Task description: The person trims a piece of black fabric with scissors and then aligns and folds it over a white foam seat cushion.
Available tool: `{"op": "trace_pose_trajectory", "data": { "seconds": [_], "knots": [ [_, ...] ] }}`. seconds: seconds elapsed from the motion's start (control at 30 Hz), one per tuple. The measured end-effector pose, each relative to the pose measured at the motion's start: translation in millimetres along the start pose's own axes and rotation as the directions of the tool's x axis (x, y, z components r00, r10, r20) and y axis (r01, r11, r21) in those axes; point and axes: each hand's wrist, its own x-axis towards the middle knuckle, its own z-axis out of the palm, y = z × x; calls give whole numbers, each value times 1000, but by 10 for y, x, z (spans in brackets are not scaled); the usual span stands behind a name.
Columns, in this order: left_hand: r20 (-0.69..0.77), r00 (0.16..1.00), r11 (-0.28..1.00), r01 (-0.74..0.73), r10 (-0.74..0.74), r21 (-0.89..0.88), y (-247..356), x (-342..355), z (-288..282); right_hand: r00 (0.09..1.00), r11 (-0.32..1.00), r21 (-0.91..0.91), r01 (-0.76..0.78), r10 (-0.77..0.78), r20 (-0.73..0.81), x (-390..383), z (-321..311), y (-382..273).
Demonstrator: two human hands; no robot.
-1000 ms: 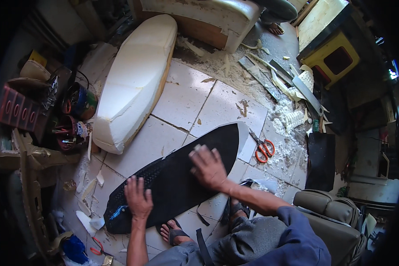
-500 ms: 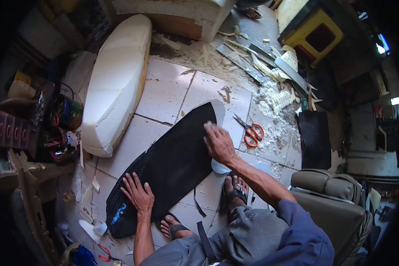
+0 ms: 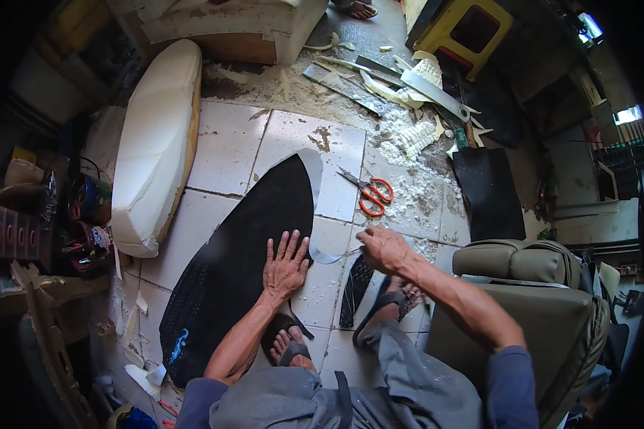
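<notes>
A long black fabric piece (image 3: 236, 250) with dotted texture and a small blue emblem lies flat on the tiles, over a pale sheet (image 3: 313, 171) that shows at its far tip. My left hand (image 3: 285, 266) is open, fingers spread, pressing on the black piece near its right edge. My right hand (image 3: 388, 250) is closed in a pinch just right of that edge. A thin pale line runs from its fingertips toward the sheet; what the fingers hold is too small to name. Orange-handled scissors (image 3: 368, 191) lie beyond my right hand.
A white foam seat shape (image 3: 157, 146) rests at the left. Foam scraps, dust and a flat metal blade (image 3: 433, 93) lie at the far right, near a black sheet (image 3: 488, 193). A grey-brown padded seat (image 3: 515, 322) stands at my right. A dark dotted scrap (image 3: 355, 289) lies by my foot.
My left hand has slid from the near end of the black piece toward its right edge. My right hand has left the fabric, moved right and closed. The view has shifted.
</notes>
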Motion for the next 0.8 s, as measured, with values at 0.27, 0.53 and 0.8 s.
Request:
{"op": "trace_pose_trajectory", "data": {
  "seconds": [0.27, 0.53, 0.8],
  "knots": [
    [-213, 970, 968, 65, -118, -243, -333, -147, -214, 949, 980, 128, 154, -110, -297, 510, 477, -1171],
    [-14, 904, 893, 425, -427, 147, -1117, -541, -557, 976, 988, 137, 70, -39, -214, 470, 1360, -1829],
    [-8, 892, 879, 446, -451, 167, -1060, -481, -524, 942, 985, -23, -174, 159, -296, 61, 1194, -1000]
  ]
}}
